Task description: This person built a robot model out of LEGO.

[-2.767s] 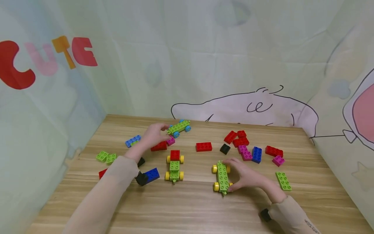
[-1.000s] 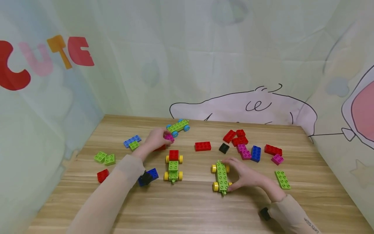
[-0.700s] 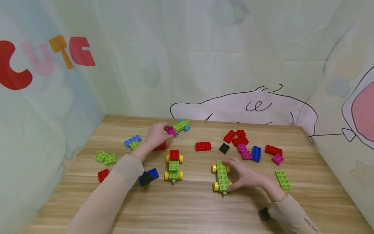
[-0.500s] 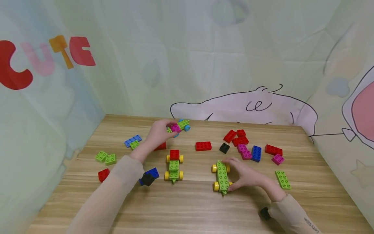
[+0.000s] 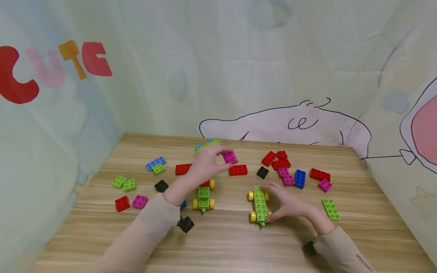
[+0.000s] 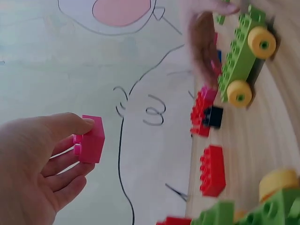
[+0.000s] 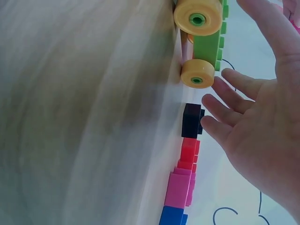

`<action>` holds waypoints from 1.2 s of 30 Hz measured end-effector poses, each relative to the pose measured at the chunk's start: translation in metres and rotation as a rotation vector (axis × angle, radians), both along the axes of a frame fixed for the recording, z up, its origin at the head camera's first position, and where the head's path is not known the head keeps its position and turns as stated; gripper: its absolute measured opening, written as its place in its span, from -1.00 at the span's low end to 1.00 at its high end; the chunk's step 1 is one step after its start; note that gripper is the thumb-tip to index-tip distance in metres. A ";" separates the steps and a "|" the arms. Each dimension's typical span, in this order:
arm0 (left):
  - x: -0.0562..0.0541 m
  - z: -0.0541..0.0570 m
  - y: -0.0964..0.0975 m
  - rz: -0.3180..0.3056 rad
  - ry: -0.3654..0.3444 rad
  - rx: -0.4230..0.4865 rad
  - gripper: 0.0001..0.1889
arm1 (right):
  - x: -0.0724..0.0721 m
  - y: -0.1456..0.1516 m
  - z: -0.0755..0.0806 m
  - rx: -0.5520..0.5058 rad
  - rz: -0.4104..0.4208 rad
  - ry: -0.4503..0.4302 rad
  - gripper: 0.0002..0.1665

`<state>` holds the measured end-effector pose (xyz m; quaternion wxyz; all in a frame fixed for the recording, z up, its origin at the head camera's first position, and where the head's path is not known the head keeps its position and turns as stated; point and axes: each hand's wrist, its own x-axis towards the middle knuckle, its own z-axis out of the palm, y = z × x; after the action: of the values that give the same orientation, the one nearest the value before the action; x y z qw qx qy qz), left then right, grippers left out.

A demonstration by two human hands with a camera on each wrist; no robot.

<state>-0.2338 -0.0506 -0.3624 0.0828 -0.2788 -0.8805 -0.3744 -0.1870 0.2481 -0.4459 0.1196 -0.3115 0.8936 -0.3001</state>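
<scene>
My left hand [image 5: 206, 163] pinches a magenta building brick [image 5: 230, 157] between thumb and fingers. The left wrist view shows this brick [image 6: 93, 140] upright, its studs facing the palm. My right hand [image 5: 290, 203] spans a green toy car base [image 5: 260, 206] with yellow wheels, fingertips at its far end and thumb at its near end. In the right wrist view the fingers curve beside a yellow wheel [image 7: 198, 73]. Another yellow-wheeled car [image 5: 203, 197], topped with green and red bricks, stands partly under my left forearm. Behind my left hand is a green base with blue wheels [image 5: 209, 143], partly hidden.
Red bricks [image 5: 280, 164], magenta bricks [image 5: 286, 177] and a blue brick [image 5: 300, 179] lie at the right, with a green plate [image 5: 330, 209] nearer. Green bricks [image 5: 124, 183], a red brick [image 5: 122, 204] and a magenta brick [image 5: 140, 201] lie left. A red brick [image 5: 238, 170] lies just below the held one.
My left hand picked up the magenta brick near the blue-wheeled base, lifted it past that base and carried it right. My right hand stays at the green car base.
</scene>
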 end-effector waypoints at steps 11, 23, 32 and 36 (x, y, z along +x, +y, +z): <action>0.023 -0.015 0.033 -0.097 -0.105 0.000 -0.59 | -0.002 0.003 0.007 -0.124 -0.107 0.044 -0.01; 0.027 -0.026 0.050 -0.123 -0.168 -0.011 -0.47 | -0.004 -0.007 0.014 -0.324 -0.209 0.202 -0.41; 0.034 -0.036 0.058 -0.117 -0.280 -0.057 -0.41 | 0.000 -0.018 0.017 -0.357 -0.202 0.209 -0.44; 0.036 -0.039 0.061 -0.114 -0.302 -0.058 -0.42 | 0.002 -0.021 0.016 -0.349 -0.200 0.206 -0.45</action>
<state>-0.1978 0.0103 -0.4018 -0.0798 -0.2712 -0.8762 -0.3904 -0.1854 0.2275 -0.4302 -0.0583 -0.2665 0.8621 -0.4270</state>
